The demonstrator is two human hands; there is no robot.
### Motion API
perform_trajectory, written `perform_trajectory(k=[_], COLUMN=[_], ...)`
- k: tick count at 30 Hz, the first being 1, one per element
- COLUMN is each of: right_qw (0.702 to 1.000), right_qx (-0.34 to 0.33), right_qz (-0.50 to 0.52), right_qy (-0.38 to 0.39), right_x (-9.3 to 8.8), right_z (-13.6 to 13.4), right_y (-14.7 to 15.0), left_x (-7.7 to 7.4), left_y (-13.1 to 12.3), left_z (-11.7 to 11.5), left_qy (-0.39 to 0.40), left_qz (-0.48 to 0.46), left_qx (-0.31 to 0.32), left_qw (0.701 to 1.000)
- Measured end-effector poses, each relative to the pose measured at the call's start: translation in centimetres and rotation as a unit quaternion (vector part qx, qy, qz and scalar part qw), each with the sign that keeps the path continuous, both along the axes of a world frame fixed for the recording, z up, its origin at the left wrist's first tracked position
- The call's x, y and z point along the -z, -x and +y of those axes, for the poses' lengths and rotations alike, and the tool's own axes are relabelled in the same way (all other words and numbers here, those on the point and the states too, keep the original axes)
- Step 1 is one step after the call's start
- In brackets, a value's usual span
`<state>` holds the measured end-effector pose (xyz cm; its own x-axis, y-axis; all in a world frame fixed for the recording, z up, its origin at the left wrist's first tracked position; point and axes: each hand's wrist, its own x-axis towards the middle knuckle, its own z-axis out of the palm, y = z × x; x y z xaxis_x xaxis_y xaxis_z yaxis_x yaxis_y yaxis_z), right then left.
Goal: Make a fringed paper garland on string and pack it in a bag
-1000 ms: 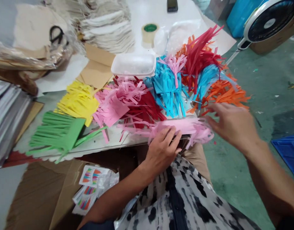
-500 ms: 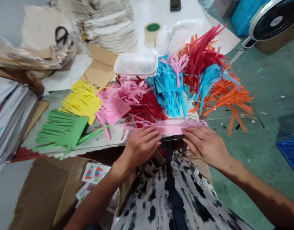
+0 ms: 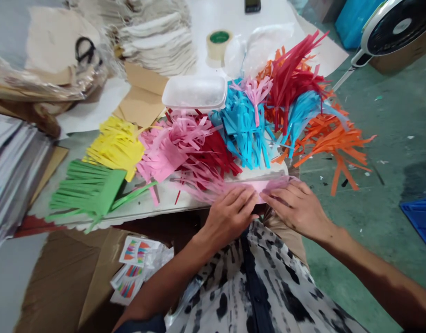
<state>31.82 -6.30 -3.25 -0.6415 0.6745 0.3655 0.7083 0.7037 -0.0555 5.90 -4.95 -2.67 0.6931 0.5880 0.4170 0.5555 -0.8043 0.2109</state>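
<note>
My left hand (image 3: 230,213) and my right hand (image 3: 296,208) lie side by side at the near edge of the table, fingers stretched flat on a strip of pink fringed paper (image 3: 258,185) inside a clear plastic sleeve. Both press down on it, fingertips almost touching in the middle. Behind the strip lie piles of fringed paper: pink (image 3: 171,148), dark red (image 3: 213,155), blue (image 3: 244,125), orange (image 3: 331,134), yellow (image 3: 114,145) and green (image 3: 88,189).
A clear plastic box (image 3: 195,91) sits behind the piles, with a tape roll (image 3: 218,42), cardboard pieces (image 3: 143,95), scissors (image 3: 84,48) and cream tassels (image 3: 160,41) farther back. Printed cards (image 3: 133,266) lie in a carton below. A fan (image 3: 390,25) and blue crate (image 3: 421,219) stand right.
My right hand came in from the orange pile to the pink strip. Both hands then slid together along the strip, and now they meet at its middle.
</note>
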Motion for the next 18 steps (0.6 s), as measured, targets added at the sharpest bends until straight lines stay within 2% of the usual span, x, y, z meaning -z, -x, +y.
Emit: perform_trajectory(k=[3, 5, 11, 14, 18], right_qw=[0.999, 0.997, 0.982, 0.977, 0.973], right_qx=[-0.008, 0.003, 0.083, 0.119, 0.157], right_qz=[0.035, 0.057, 0.059, 0.034, -0.002], right_qy=[0.008, 0.047, 0.161, 0.171, 0.168], right_x=[0.0, -0.3, -1.9, -2.2, -2.1], right_z=[-0.1, 0.0, 1.4, 2.3, 2.7], right_y=[-0.6, -0.7, 0.1, 0.6, 1.1], left_x=[1.6, 1.8, 0.0, -0.7, -0.6], left_y=[0.1, 0.5, 0.5, 0.4, 0.5], left_z=[-0.7, -0.8, -0.3, 0.0, 0.4], left_qy=[-0.001, 0.0, 0.092, 0.12, 0.118], left_qz=[-0.01, -0.036, -0.073, -0.055, -0.022], left_qx=[-0.03, -0.051, -0.139, -0.187, -0.245], left_qw=[1.0, 0.998, 0.983, 0.974, 0.962])
